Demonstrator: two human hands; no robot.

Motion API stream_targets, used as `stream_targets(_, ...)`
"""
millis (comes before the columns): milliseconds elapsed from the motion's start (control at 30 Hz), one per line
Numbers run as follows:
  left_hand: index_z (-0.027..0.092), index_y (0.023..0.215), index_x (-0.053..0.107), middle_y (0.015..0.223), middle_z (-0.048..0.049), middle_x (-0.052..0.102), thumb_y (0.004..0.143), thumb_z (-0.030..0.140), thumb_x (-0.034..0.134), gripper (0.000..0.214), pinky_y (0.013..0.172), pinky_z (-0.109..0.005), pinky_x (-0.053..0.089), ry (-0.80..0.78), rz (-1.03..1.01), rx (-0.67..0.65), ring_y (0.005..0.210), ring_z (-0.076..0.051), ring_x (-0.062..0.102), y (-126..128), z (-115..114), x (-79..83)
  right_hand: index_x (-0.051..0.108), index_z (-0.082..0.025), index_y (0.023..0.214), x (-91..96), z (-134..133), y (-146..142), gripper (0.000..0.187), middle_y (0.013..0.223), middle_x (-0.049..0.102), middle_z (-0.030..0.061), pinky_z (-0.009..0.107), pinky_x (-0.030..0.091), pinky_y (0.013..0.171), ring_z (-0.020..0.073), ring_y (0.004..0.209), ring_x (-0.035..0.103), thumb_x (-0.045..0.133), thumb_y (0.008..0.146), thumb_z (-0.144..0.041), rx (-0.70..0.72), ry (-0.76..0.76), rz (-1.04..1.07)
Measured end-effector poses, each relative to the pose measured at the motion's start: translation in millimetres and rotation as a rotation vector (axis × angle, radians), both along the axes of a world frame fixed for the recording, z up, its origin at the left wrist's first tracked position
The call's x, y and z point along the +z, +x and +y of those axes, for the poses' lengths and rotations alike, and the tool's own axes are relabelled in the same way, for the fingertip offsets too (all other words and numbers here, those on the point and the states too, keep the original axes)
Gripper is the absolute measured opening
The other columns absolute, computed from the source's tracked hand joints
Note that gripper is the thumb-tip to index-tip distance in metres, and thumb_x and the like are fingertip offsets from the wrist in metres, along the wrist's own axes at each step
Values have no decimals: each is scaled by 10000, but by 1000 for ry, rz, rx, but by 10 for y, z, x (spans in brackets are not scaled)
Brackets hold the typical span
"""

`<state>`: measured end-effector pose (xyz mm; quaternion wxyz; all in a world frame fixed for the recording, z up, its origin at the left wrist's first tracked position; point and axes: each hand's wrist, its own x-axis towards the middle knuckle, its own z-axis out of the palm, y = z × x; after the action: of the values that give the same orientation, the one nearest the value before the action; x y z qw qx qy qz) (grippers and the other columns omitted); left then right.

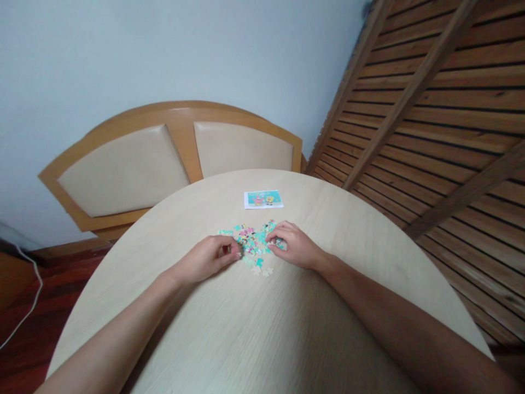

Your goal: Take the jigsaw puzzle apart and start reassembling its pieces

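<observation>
A loose pile of jigsaw puzzle pieces (250, 239) lies near the middle of the round table, mostly turquoise with pink, white and yellow bits. My left hand (221, 253) is at the pile's left edge, thumb and fingertips pinched on what looks like a small pale puzzle piece. On the right side, my right hand (289, 243) curls over the pile with thumb and forefinger close together; whatever lies between their tips is too small to make out. A turquoise puzzle piece (260, 262) and a few pale pieces (266, 272) lie at the near edge.
Beyond the pile, a small picture card (264, 199) with cartoon figures lies flat on the pale wooden table (254, 334). A wide padded chair back (176, 158) stands behind the table. Slatted wood (430, 109) rises at right, and a white cable (36, 290) hangs at left.
</observation>
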<state>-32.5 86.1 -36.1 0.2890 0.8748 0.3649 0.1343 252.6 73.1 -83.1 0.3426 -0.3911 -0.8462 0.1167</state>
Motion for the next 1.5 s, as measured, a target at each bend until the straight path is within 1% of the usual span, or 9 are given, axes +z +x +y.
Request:
stream_targets(100,204,954,704,892,-19,701,981,352,566,204,707,-260,466,95,-73,58,776,-149,615,20,18,-41,683,-199,956,6,9,8,72,870,719,56,358,491,857,218,946,616,658,888,-195,12,36,29)
stream_targets(200,220,962,717,970,-35,707,988,317,569,179,820,-297,484,264,-50,47,897,-176,639,39,20,-76,670,-199,851,28,17,12,61,830,714,45,361,487,856,200,874,620,647,907,-204,102,87,20)
stream_targets(333,233,944,729,984,-32,715,989,270,568,172,819,-303,497,379,41,-3,912,-188,656,47,16,-109,682,-197,817,45,26,7,91,807,717,40,371,486,864,184,812,634,659,904,-208,190,138,7)
stream_targets(600,232,976,736,962,-33,729,1002,366,566,218,828,-321,498,344,73,-32,907,-197,660,82,-12,-96,731,-207,848,101,-19,-13,146,806,727,49,359,494,843,191,846,636,653,924,-303,218,151,-25)
stream_targets(767,238,1168,695,1058,-61,686,971,464,609,312,897,-346,452,338,31,-277,1011,-216,627,155,-115,-76,726,-204,898,172,-120,-74,204,856,725,51,384,481,879,218,909,620,725,841,-401,332,141,-83)
stream_targets(833,251,1163,699,1082,-62,665,972,461,609,297,898,-347,438,334,44,-320,1034,-218,617,177,-141,-89,725,-210,892,174,-147,-98,176,858,719,41,379,477,882,215,922,615,729,833,-376,370,132,-101)
stream_targets(967,235,1077,714,1093,-63,651,1005,405,568,235,903,-348,424,336,22,-324,1045,-210,602,208,-159,-105,729,-218,851,149,-138,-99,76,828,710,34,366,475,894,204,926,611,686,862,-280,362,139,-95)
stream_targets(1200,196,987,698,1023,-62,667,1021,303,506,223,884,-346,444,394,-43,-234,985,-199,595,221,-162,-49,719,-206,806,109,-68,-66,144,766,712,31,351,486,831,195,856,612,623,909,-236,278,219,-95)
stream_targets(1500,199,916,733,1006,-70,661,958,274,575,180,889,-344,440,300,-81,-313,956,-194,600,189,-143,-53,705,-193,836,87,-51,-58,123,808,700,51,363,491,866,196,874,617,617,916,-225,271,131,-65)
